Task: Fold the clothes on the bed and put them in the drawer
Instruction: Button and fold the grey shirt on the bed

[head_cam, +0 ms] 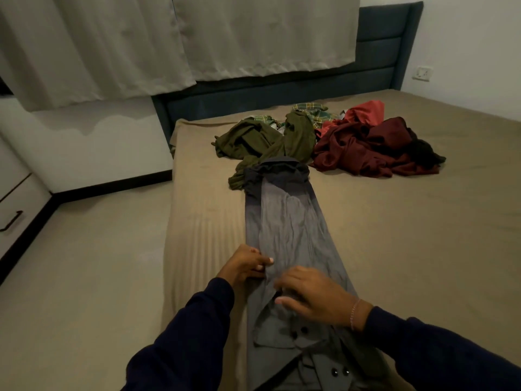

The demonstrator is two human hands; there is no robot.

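Both hands, left hand and right hand, pinch the grey garment beneath them.

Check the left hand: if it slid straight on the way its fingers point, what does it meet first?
The left hand points right across the grey garment; it would likely meet the right hand first, though depth is unclear.

- Grey trousers with black buttons lie on a tan bedsheet.
- Beyond the trousers: olive-green garment, maroon garment, red cloth, green-and-yellow plaid shirt.
- Dark blue headboard; beige curtains.
- Navy sleeves.
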